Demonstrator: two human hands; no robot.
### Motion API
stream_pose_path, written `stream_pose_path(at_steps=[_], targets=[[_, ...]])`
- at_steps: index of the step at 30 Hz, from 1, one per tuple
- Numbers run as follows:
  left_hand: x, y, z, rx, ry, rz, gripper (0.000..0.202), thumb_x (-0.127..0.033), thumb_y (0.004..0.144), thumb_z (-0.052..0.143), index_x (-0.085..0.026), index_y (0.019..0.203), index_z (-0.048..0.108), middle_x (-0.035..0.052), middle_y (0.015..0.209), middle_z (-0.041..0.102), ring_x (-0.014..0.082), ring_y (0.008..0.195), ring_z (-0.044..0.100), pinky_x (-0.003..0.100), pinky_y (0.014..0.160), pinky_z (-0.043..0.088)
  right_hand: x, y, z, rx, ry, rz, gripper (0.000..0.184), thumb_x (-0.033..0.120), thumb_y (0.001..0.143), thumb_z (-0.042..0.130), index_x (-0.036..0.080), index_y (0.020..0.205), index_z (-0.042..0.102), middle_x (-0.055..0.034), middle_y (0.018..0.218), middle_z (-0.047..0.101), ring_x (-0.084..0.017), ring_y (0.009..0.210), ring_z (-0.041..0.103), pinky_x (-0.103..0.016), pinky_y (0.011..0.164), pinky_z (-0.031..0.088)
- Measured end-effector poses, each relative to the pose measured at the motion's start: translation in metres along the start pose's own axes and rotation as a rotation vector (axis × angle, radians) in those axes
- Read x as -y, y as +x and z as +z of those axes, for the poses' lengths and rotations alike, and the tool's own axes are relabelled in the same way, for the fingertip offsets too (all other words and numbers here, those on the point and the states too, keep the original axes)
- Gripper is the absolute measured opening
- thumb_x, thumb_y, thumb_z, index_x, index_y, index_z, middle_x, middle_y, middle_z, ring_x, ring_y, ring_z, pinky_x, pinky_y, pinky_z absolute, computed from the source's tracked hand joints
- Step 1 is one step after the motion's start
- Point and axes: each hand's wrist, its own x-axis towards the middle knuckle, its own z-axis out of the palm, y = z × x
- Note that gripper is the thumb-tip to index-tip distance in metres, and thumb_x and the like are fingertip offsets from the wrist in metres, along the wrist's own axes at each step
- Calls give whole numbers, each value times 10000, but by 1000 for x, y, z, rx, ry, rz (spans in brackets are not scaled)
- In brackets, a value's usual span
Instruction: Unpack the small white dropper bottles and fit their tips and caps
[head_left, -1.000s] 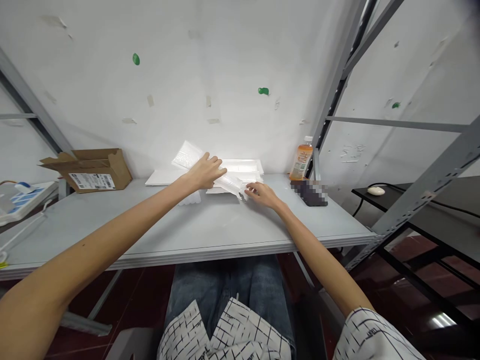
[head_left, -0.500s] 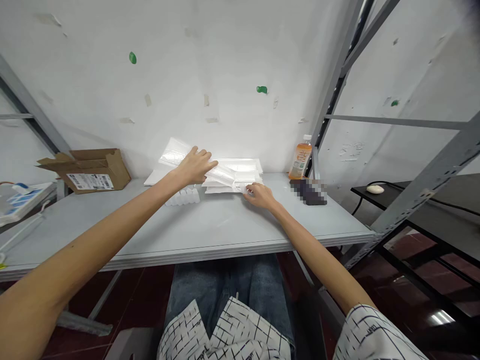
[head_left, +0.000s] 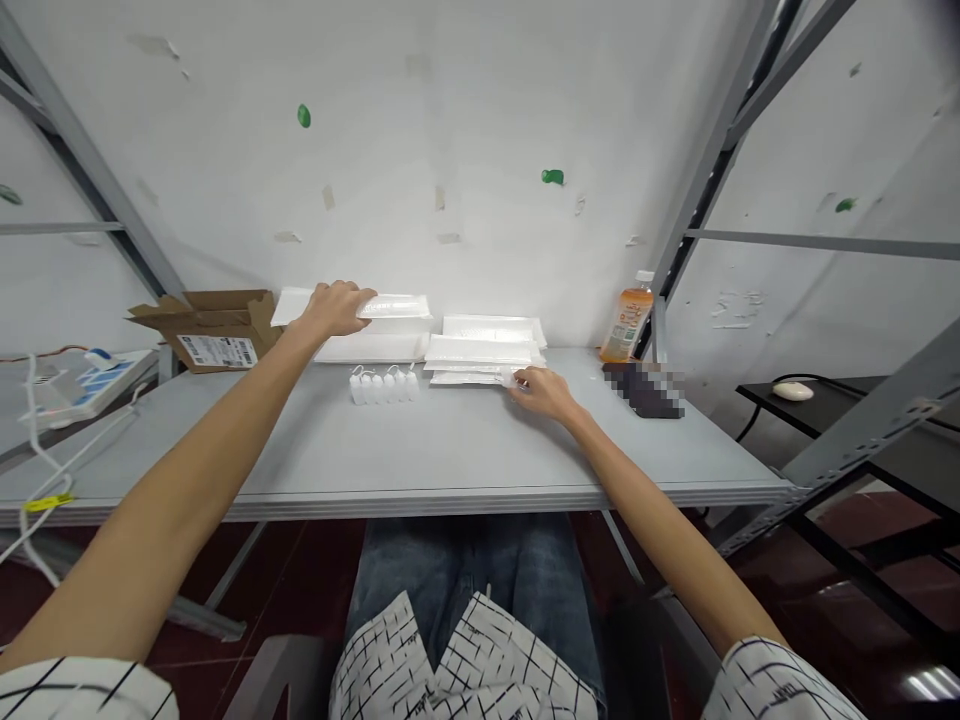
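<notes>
- From my head camera, my left hand [head_left: 341, 308] has its fingers closed over a white bubble-wrap pouch [head_left: 397, 306], which sticks out on both sides of it.
- That pouch's long axis runs left to right, roughly along the back wall; it is flat and glossy, with faint marks I can't read.
- Just under my left hand and to its right lies a stack of white pouches [head_left: 371, 348], also lengthwise left to right.
- My right hand [head_left: 541, 392] has its fingertips together on a small whitish piece [head_left: 508, 378], too small to make out.
- Just beyond those fingertips and to their left, more white bubble pouches [head_left: 484, 350] lie overlapped, long sides left to right.
- Between my hands, nearer me than the pouches, stands a row of small white bottle-like pieces [head_left: 384, 387] with thin loops on top.
- Left of my left hand, a cardboard box [head_left: 259, 312] bears a printed label [head_left: 217, 350]; its text is illegible.
- Right of my right hand stands an orange drink bottle [head_left: 628, 318], its label lettering unreadable.
</notes>
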Motion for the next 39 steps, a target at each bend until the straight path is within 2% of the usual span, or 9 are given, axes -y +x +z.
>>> stream_pose_path(at_steps=[3, 6, 11, 16, 22, 28, 34, 36, 39], targets=[[10, 2, 34, -107, -32, -19, 749, -560, 881, 533, -208, 1512, 334, 186, 1534, 353, 400, 1402, 285, 560, 1107, 188, -1, 0, 0, 5, -8, -27, 198, 328, 879, 518, 183, 845, 648, -68, 930, 696, -177, 821, 570, -264, 595, 258], [10, -3, 72, -100, -69, -126, 869, -650, 833, 556, -193, 1529, 308, 225, 1575, 252, 430, 1447, 176, 609, 1111, 153, -2, 0, 1, 15, -3, -34, 212, 331, 877, 503, 183, 781, 621, -54, 834, 675, -166, 760, 550, -263, 587, 246], [0, -20, 117, 74, -221, -255, 515, -508, 964, 360, -260, 1378, 541, 198, 1442, 472, 425, 1296, 421, 697, 997, 287, -4, 1, 5, -7, 6, -40, 206, 339, 866, 501, 187, 753, 582, -41, 796, 650, -156, 724, 518, -263, 584, 234], [-11, -21, 129, 113, -294, -248, 475, -374, 994, 279, -319, 1415, 491, 150, 1422, 520, 369, 1317, 432, 663, 1025, 313, -2, 0, 3, 10, 1, -49, 232, 337, 868, 480, 185, 702, 535, -39, 749, 617, -152, 692, 493, -270, 584, 221], [-17, -21, 133, 172, -399, -210, 730, -635, 899, 418, -269, 1523, 321, 120, 1611, 256, 404, 1485, 128, 689, 1114, 127, -1, -1, 1, 5, 15, -42, 233, 338, 869, 477, 188, 693, 501, -36, 767, 616, -148, 691, 480, -266, 587, 226], [-11, -41, 125, -137, -414, -246, 728, -663, 867, 465, -225, 1447, 435, 119, 1603, 278, 346, 1494, 154, 568, 1173, 128, -4, 0, 4, -6, 24, -47, 217, 353, 859, 500, 188, 730, 558, -35, 765, 623, -150, 698, 495, -268, 590, 228], [-13, -61, 75, -493, -511, -303, 517, -562, 936, 426, -179, 1237, 598, 135, 1423, 515, 273, 1347, 425, 415, 1125, 307, 3, 1, 7, -26, 69, -44, 211, 355, 851, 520, 188, 758, 610, -27, 764, 648, -144, 684, 510, -260, 594, 249], [-31, -67, 53, -625, -547, -264, 466, -548, 932, 454, -185, 1164, 630, 126, 1318, 585, 267, 1270, 486, 413, 1093, 345, 9, 1, 7, -33, 129, -38, 200, 348, 846, 536, 187, 776, 631, -23, 776, 664, -142, 694, 530, -254, 601, 270], [-78, -79, 31, -647, -618, -85, 372, -530, 900, 525, -216, 1027, 678, 104, 1134, 656, 273, 1142, 553, 425, 1000, 414, 16, 2, 5, -34, 255, -37, 204, 353, 843, 558, 183, 803, 662, -16, 744, 677, -146, 693, 563, -247, 611, 310]])
